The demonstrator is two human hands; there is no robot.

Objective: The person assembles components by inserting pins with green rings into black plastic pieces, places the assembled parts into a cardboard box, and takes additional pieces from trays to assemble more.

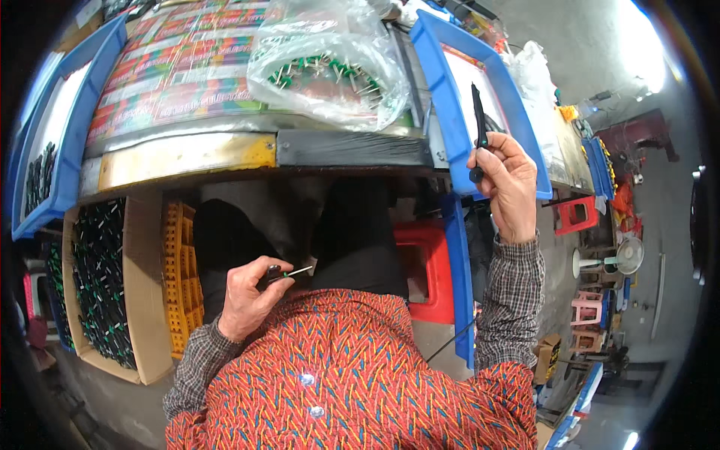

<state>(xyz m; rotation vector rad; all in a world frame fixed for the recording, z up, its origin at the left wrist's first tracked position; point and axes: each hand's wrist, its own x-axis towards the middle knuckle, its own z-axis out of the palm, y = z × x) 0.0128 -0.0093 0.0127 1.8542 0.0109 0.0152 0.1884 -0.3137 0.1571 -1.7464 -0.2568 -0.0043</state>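
1. In the head view, the left hand [255,292] is holding, between thumb and curled fingers, a small green-and-black piece [286,274] with a thin metal shaft; the shaft is pointing right, over the person's lap, well below the bench's [187,154] front edge.
2. In the same view, the right hand [510,176] is pinching a slim black tool [478,112] between thumb and fingers; its tapered tip is pointing up, and its round black end is showing below the grip. Hand and tool are appearing in front of the right blue tray [448,112], near the bench's right front corner.
3. Near the middle of the front edge, a clear plastic bag [345,112] is lying on the bench with green-and-metal pieces [352,73] inside; colourful printed sheets [180,75] are spreading to its left.
4. By the left front corner, the left blue tray [75,150] is holding dark pieces [41,176].
5. Below the bench's left part, a cardboard box [146,292] full of black-and-green pieces [97,277] is standing beside an orange-yellow crate [180,277]; a red stool [439,277] is standing right of the lap.
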